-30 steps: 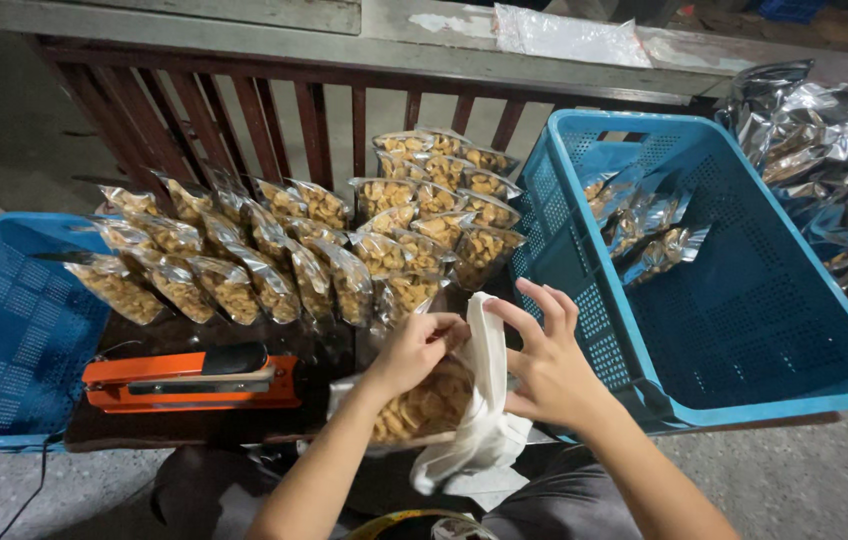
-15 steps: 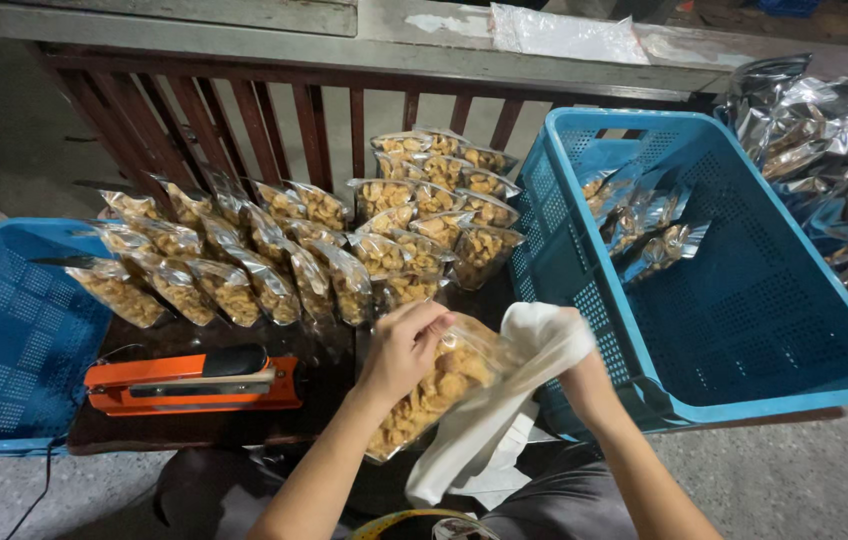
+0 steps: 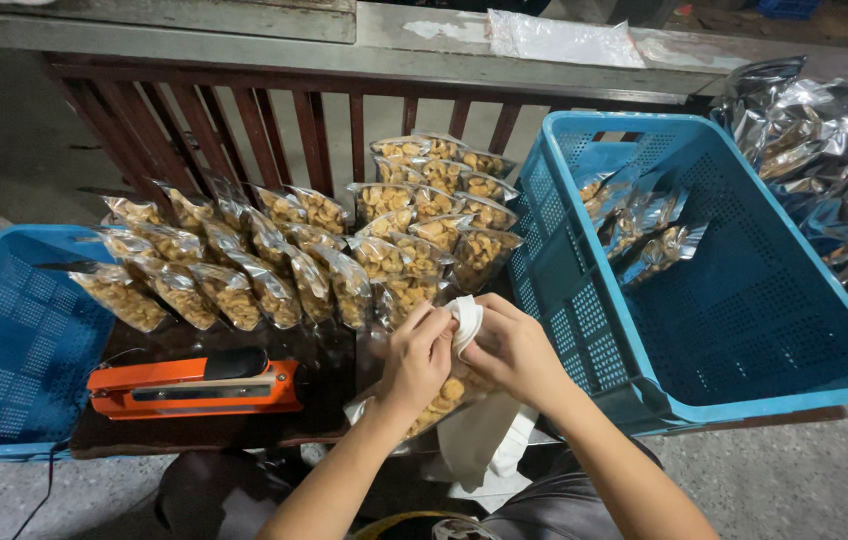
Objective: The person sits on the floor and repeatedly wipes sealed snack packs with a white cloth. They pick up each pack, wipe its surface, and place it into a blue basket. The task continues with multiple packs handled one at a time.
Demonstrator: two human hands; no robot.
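Head view shows both hands on one snack bag (image 3: 444,395): left hand (image 3: 416,362) grasps it, right hand (image 3: 512,350) presses a white cloth (image 3: 466,318) on its top. Left of this grip lies an orange sealer (image 3: 194,383) on the desk (image 3: 244,430).

Clear snack pouches (image 3: 344,250) in rows, silver bags (image 3: 824,180) far right

We saw clear snack bag (image 3: 441,398): filled with golden pieces | tilted, held above table edge | white cloth (image 3: 465,320) pressed on its top.
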